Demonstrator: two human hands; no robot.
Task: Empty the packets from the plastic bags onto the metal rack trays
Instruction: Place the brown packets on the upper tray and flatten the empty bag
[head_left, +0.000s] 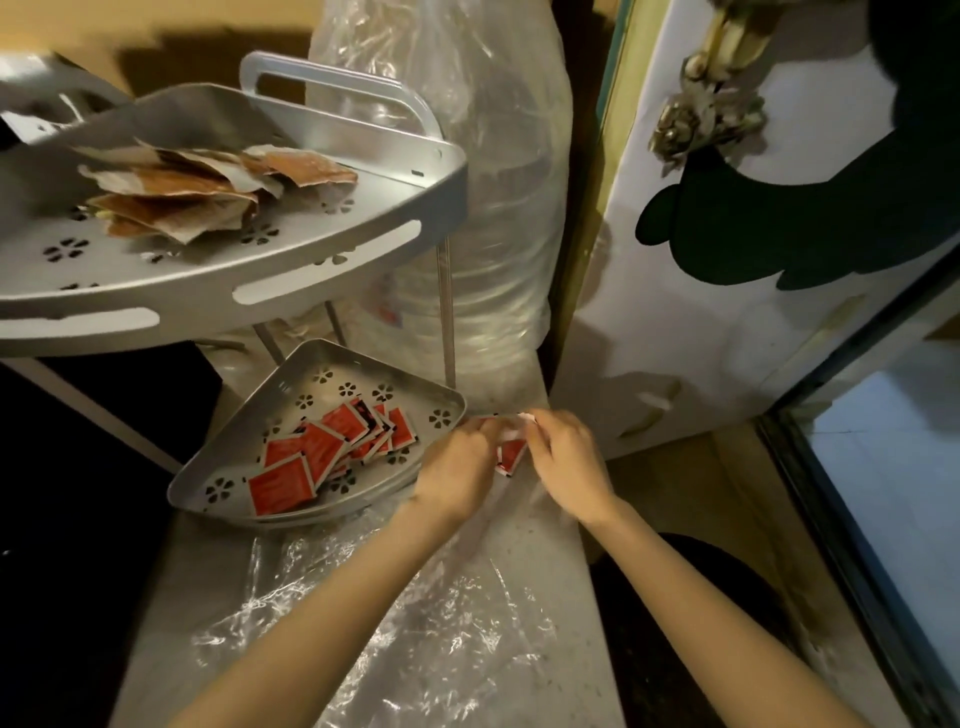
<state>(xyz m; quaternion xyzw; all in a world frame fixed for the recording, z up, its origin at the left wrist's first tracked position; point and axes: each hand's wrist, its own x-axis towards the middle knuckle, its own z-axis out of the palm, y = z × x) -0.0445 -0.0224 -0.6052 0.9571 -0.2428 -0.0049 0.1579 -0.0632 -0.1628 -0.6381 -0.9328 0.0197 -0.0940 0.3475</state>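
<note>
Both hands (511, 457) on one packet (509, 455)

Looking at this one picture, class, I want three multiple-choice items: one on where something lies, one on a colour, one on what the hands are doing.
1. Where do the red packets lie?
A. lower tray
B. upper tray
C. floor

2. What colour are the packets on the upper tray?
A. blue
B. brown and pale
C. green

3. What are the two hands doing?
A. hanging idle
B. lifting the rack
C. gripping a clear plastic bag holding red packets

Key: 1 A, the red pile sits in the bottom tray. 2 B, the top heap is brownish. 3 C, the left hand and right hand pinch the bag beside the lower tray.
</note>
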